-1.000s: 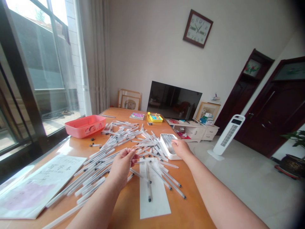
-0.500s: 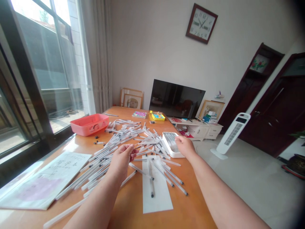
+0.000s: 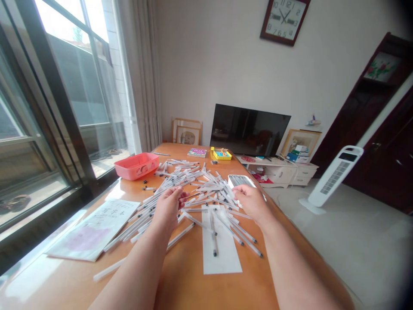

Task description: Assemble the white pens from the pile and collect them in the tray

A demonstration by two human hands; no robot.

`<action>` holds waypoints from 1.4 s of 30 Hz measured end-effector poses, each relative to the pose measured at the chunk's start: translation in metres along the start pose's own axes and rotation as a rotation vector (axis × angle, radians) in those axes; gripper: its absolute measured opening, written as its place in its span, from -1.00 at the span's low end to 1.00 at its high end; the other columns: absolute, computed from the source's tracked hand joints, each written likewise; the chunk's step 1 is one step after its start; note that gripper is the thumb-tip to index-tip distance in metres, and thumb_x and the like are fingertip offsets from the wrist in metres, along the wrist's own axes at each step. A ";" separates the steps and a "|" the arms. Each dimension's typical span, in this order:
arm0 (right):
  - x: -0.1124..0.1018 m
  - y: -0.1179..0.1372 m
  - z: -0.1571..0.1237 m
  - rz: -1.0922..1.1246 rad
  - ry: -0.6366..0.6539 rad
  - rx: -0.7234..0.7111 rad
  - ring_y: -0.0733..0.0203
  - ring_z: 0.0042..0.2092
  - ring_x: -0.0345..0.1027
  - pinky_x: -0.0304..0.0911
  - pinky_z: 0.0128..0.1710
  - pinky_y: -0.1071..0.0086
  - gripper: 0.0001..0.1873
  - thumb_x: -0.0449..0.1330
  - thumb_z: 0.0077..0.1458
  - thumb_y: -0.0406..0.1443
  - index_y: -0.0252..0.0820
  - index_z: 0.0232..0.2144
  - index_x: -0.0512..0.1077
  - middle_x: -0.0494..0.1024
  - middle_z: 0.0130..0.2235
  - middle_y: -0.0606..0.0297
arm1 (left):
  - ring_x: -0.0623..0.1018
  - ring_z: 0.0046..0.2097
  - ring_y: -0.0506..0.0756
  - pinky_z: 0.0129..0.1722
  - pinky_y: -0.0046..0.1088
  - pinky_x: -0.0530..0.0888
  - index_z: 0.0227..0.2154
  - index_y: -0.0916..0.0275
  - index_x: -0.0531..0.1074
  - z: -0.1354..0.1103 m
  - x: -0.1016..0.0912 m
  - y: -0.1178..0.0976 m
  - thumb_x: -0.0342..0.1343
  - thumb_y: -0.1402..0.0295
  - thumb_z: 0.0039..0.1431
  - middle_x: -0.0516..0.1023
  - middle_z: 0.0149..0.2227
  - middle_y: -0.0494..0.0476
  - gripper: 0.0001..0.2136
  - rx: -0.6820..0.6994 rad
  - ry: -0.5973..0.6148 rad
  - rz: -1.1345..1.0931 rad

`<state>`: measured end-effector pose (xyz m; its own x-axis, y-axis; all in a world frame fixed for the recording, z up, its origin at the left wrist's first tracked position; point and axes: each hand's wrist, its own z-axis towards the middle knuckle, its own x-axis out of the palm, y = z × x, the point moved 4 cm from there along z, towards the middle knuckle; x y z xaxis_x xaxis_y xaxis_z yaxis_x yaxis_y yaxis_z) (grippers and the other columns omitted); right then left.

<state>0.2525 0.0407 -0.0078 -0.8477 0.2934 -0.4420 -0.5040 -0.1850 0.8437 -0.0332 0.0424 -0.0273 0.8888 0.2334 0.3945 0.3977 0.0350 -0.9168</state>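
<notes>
Pinched closely between the thumb and forefinger of the left hand (image 3: 168, 207) is a thin dark stick (image 3: 193, 196), which points toward the right hand; it is too small to tell what it is exactly. This right hand (image 3: 253, 202) has its fingers drawn near together, but I cannot tell whether they hold something. It covers the near part of a white tray (image 3: 229, 181), where grey pens (image 3: 241, 180) lie side by side, and I cannot tell if hand and tray are touching.

Beyond the left hand, and in the gap between both hands, many clear pen barrels (image 3: 180, 176) lie in a loose heap on the wooden table (image 3: 190, 284). Nearer to the person than the two grips, a white paper sheet (image 3: 222, 265) lies flat, with a few black-tipped pens (image 3: 214, 245) across it. To the left of the left hand is a notebook (image 3: 93, 232) with a pale purple patch; farther beyond it stands a red basket (image 3: 129, 173), with small black pieces (image 3: 145, 182) just beside it. At the far end of the table, well apart from both hands, are a booklet (image 3: 197, 152) and a yellow box (image 3: 223, 156).
</notes>
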 end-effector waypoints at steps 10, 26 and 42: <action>0.033 -0.047 -0.008 -0.303 0.139 0.130 0.21 -0.40 0.40 0.16 -0.41 0.44 -0.77 0.17 0.05 -0.26 -0.12 -0.27 0.60 0.58 -0.45 0.34 | 0.48 -0.46 -0.03 -0.44 -0.53 0.31 -0.33 0.26 0.41 0.004 -0.005 0.003 0.36 0.10 -0.11 0.62 -0.38 0.17 -0.61 0.035 -0.021 0.104; 0.030 -0.043 -0.008 -0.499 0.166 0.069 0.13 -0.25 0.47 0.12 -0.38 0.40 -0.71 0.14 0.13 -0.21 -0.03 -0.14 0.59 0.64 -0.26 0.25 | 0.48 -0.44 -0.03 -0.46 -0.56 0.31 -0.29 0.27 0.41 0.015 -0.029 -0.015 0.31 0.28 -0.11 0.60 -0.36 0.18 -0.69 0.076 -0.209 0.046; 0.033 -0.030 -0.013 -0.498 0.184 0.082 0.17 -0.29 0.42 0.02 -0.40 0.40 -0.79 0.14 0.11 -0.20 0.02 -0.30 0.59 0.62 -0.35 0.33 | 0.45 0.08 0.35 0.02 -0.03 0.31 -0.18 0.06 0.54 0.019 -0.034 -0.014 0.04 0.40 0.06 0.59 -0.04 0.21 -0.72 0.305 -0.146 1.578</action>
<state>0.2374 0.0440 -0.0514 -0.5284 0.1567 -0.8344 -0.8439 0.0108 0.5365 -0.0738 0.0525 -0.0287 0.3120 0.3070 -0.8991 -0.9197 -0.1398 -0.3668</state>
